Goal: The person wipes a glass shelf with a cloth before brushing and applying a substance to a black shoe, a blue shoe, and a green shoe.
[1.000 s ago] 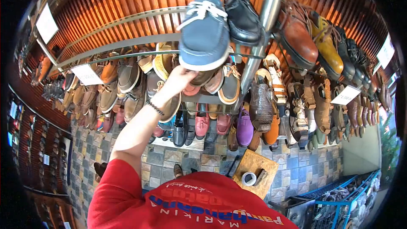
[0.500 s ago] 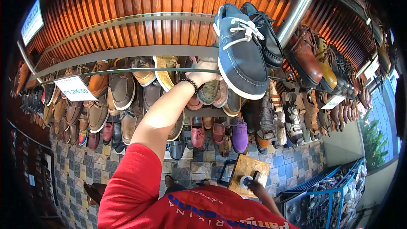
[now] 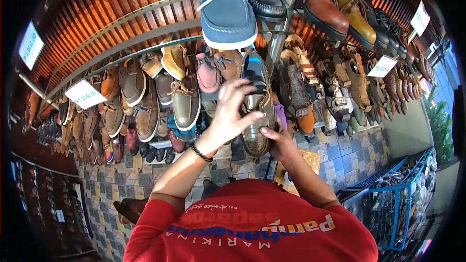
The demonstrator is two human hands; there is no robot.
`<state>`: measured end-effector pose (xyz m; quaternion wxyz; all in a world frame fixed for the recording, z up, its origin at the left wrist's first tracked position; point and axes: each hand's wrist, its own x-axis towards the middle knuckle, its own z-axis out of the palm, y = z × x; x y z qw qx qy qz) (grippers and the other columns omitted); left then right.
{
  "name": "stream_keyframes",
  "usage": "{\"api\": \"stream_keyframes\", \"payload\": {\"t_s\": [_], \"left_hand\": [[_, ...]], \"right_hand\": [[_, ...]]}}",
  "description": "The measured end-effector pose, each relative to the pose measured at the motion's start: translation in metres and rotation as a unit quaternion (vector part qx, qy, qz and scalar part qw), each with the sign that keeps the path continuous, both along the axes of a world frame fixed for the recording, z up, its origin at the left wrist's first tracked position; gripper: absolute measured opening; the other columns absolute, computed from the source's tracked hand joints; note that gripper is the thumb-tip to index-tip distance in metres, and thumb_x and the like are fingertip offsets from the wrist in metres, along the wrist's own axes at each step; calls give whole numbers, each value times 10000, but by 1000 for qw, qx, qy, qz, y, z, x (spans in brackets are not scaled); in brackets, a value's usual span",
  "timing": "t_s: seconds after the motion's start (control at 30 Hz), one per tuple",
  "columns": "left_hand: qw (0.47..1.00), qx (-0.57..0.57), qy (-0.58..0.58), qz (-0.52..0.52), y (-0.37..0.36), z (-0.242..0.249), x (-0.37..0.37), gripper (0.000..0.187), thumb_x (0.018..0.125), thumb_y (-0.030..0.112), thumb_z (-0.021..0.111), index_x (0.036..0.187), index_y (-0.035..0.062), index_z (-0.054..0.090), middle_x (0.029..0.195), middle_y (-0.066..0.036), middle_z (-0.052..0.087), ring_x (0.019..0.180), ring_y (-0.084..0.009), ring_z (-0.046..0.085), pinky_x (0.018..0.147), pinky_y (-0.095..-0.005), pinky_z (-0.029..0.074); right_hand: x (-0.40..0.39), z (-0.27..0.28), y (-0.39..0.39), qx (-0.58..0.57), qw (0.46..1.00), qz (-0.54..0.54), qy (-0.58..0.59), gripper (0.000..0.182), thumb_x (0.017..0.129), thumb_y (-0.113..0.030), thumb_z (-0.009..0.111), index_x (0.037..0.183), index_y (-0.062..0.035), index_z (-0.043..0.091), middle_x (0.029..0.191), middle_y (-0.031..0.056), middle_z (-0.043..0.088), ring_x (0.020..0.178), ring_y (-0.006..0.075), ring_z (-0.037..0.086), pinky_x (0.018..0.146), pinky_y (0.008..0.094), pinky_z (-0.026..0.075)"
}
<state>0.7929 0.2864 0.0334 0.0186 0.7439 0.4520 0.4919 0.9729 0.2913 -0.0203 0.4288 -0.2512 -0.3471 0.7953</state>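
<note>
An olive-brown leather shoe (image 3: 256, 138) is in front of my chest, toe pointing down towards me and its opening with a blue patch inside at the upper end. My right hand (image 3: 283, 144) grips it by the right side near the toe, thumb on the edge and the other fingers hidden beneath. My left hand (image 3: 234, 109), with a dark beaded bracelet on the wrist, is spread over the shoe's left side, thumb reaching across the upper. Above, a navy boat shoe (image 3: 228, 17) with white laces stands on the glass shelf, a black shoe (image 3: 264, 0) beside it.
Rows of shoes, among them an olive one (image 3: 183, 106) and a pink one (image 3: 208, 75), fill the racks ahead. A price card (image 3: 85, 93) stands at the left. Below are a wooden stool (image 3: 309, 161) and, at right, a blue wire rack (image 3: 395, 208) of bagged goods.
My left hand has come down from the shelf behind the navy shoe. My right hand has risen from the stool, leaving the round white item, and now holds the olive-brown shoe.
</note>
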Motion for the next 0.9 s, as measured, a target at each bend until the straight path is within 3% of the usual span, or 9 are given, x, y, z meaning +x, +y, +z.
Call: {"api": "stream_keyframes", "payload": {"t_s": [0.07, 0.13, 0.2, 0.4, 0.57, 0.8, 0.83, 0.87, 0.9], "left_hand": [[994, -2, -59, 92, -10, -12, -6, 463, 727, 212, 721, 1104, 21, 531, 1087, -165, 531, 1052, -324, 490, 934, -412, 376], [901, -280, -330, 21, -34, -25, 5, 268, 808, 142, 643, 1016, 2, 551, 950, -136, 557, 905, -265, 545, 798, -359, 438], [959, -189, -206, 47, -42, -34, 7, 202, 820, 145, 632, 941, -11, 591, 971, -170, 540, 927, -278, 531, 816, -377, 420], [973, -75, 64, 207, -71, -7, 32, 205, 783, 165, 663, 899, -3, 639, 1035, -166, 520, 967, -286, 498, 859, -361, 384], [983, -131, 51, 120, -66, -6, 53, 286, 757, 239, 691, 727, -8, 551, 679, -169, 525, 687, -353, 512, 647, -424, 414], [979, -193, 62, 26, -61, -1, 64, 203, 758, 188, 600, 713, -2, 544, 658, -173, 557, 642, -365, 559, 629, -428, 443], [949, -315, -14, -5, -62, 3, 63, 167, 744, 149, 555, 763, -14, 584, 682, -191, 557, 606, -326, 565, 592, -399, 454], [888, -449, -75, -74, -54, -5, 54, 189, 774, 84, 577, 922, -30, 606, 713, -31, 546, 707, -63, 475, 626, -254, 412], [831, -525, -116, -143, -47, -9, 47, 242, 786, 97, 590, 991, -30, 596, 809, -18, 577, 758, -74, 498, 674, -246, 422]], "right_hand": [[11, -4, -8, 25, 999, 8, -19, 614, 726, -29, 706, 1260, -39, 403, 1145, 74, 546, 1061, 190, 529, 930, 338, 407], [24, -21, -11, 64, 996, 40, -40, 647, 711, -5, 714, 1272, -26, 390, 1151, 71, 542, 1066, 175, 521, 937, 330, 401], [28, -25, -8, 95, 992, 62, -52, 669, 702, -9, 727, 1277, -25, 386, 1154, 67, 541, 1067, 166, 516, 941, 329, 399], [38, -27, -8, 147, 982, 61, -100, 678, 693, -26, 751, 1270, -14, 395, 1138, 59, 546, 1051, 158, 517, 942, 308, 390], [51, -33, -9, 181, 975, 67, -112, 676, 690, -23, 756, 1264, -12, 398, 1131, 60, 548, 1043, 143, 513, 940, 305, 388], [72, -32, -8, 269, 949, 77, -144, 662, 699, -5, 744, 1262, -10, 394, 1131, 48, 545, 1031, 142, 511, 936, 310, 390], [74, -32, -6, 292, 942, 82, -147, 659, 689, -19, 752, 1250, -2, 405, 1122, 59, 551, 1025, 152, 517, 933, 312, 393], [77, -30, -4, 313, 934, 86, -151, 658, 679, -32, 759, 1239, 6, 416, 1113, 70, 556, 1020, 161, 523, 930, 314, 396], [80, -28, -2, 333, 926, 89, -156, 656, 669, -46, 767, 1227, 14, 426, 1104, 82, 562, 1015, 170, 529, 926, 316, 399]]}}
